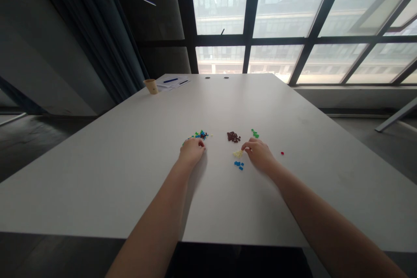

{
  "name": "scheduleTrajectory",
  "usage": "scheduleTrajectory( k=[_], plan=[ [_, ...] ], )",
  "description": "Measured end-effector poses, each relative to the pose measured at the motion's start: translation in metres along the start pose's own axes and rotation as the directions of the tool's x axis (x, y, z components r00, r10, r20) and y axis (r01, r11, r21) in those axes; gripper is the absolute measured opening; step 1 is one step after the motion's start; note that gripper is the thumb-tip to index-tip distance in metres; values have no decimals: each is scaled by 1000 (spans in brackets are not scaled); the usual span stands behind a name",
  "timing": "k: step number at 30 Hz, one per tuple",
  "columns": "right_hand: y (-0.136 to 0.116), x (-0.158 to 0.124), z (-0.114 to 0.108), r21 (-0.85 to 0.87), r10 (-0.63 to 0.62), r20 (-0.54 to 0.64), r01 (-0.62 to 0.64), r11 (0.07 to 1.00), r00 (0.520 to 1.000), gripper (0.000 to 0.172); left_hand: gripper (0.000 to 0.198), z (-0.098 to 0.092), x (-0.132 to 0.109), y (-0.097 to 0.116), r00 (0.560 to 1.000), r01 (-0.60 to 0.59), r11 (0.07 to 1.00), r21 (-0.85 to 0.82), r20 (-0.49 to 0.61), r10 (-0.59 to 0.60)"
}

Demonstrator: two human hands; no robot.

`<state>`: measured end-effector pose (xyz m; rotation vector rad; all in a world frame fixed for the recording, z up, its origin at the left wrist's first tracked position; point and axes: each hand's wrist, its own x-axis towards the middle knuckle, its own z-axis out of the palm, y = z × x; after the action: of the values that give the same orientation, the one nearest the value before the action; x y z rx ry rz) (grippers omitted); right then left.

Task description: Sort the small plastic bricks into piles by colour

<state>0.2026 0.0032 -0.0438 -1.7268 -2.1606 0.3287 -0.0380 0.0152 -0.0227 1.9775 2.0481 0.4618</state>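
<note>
Okay, far out at 11 o'clock on the white table stands a paper cup, with papers and a blue pen beside it. Nearer in, the left hand rests curled at the near edge of a mixed heap of tiny plastic bricks, which sits at its 12 to 1 o'clock. Its fingers are bent down and touching the heap's edge, but whether they pinch anything I can't tell.

Moving right, a dark red brick pile sits alone between the hands. At the right hand's 9 o'clock lies a cream brick pile, right at its fingertips; those fingers are drawn together, though any pinch is hidden. A blue brick cluster lies at 8 o'clock, green bricks at 12, and a lone red brick at 3.

These look light, stiff and slick — easy to scatter, so they're probably best taken by their sides between fingertip and thumb, one or a few at a time.
</note>
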Motion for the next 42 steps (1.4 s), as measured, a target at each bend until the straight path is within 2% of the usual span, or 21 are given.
scheduleTrajectory(
  k=[3,7,10,12,15,21,25,29,34,37,39,42],
  plan=[
    [1,0,-1,33,-21,-21,22,999,1000,24,13,1,-2,9,993,-114,975,-193,-38,109],
    [-1,-1,-7,106,-40,-220,64,992,975,24,13,4,-10,28,947,-319,851,-417,-113,300],
    [-10,-4,-14,160,-112,-359,179,971,927,22,17,7,-18,39,909,-417,772,-479,-203,365],
    [-16,-7,-17,182,-199,-377,283,942,904,20,15,8,-22,43,890,-455,759,-466,-248,382],
    [-18,-8,-16,189,-272,-319,342,921,908,19,10,9,-21,44,884,-467,775,-426,-257,391],
    [8,-2,-15,123,-123,-109,136,983,986,18,13,16,-17,38,885,-464,793,-394,-184,427],
    [16,-3,-19,66,-77,24,75,995,997,11,13,22,-20,40,857,-500,764,-407,-108,504],
    [9,-7,-19,39,-79,98,76,996,992,9,14,28,-23,43,834,-514,752,-413,-34,551],
    [1,-8,-18,29,-73,104,71,997,992,11,17,31,-23,45,838,-494,744,-450,-17,546],
    [-4,-8,-20,51,-120,42,118,992,992,12,20,33,-22,46,870,-404,727,-555,12,492],
    [-8,-8,-23,73,-186,-51,189,979,981,13,24,34,-23,48,896,-259,676,-690,89,435],
    [-14,-9,-26,87,-297,-183,317,945,937,14,31,35,-23,50,894,61,500,-864,271,358]
  ],
)
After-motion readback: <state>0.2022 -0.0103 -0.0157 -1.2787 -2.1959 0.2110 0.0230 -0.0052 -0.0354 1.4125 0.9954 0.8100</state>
